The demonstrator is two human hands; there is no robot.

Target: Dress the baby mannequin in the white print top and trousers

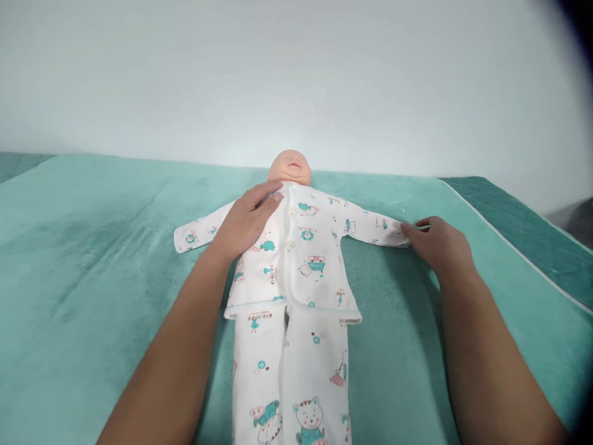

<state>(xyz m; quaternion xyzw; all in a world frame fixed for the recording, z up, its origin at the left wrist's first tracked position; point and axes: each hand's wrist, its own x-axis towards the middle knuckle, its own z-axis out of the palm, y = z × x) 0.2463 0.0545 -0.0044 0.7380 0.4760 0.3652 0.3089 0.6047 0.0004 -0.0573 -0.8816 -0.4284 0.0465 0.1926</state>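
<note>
A baby doll (290,167) lies on its back, dressed in a white printed shirt (315,247) and matching pants (315,364). Its arms stretch out sideways inside the long sleeves. My left hand (250,216) rests flat on the shirt's upper chest, fingers extended toward the collar, just left of the button line. At the end of the right-hand sleeve (377,227), my right hand (435,244) pinches the cuff between thumb and fingers. The other sleeve (199,233) lies spread out to the left of my left hand. The lower ends of the pants run out of view.
A light green blanket (115,296) covers the surface under the doll. Darker green quilted fabric (519,216) shows along the right side, beyond a pale edging. A white wall (296,74) rises behind the far edge.
</note>
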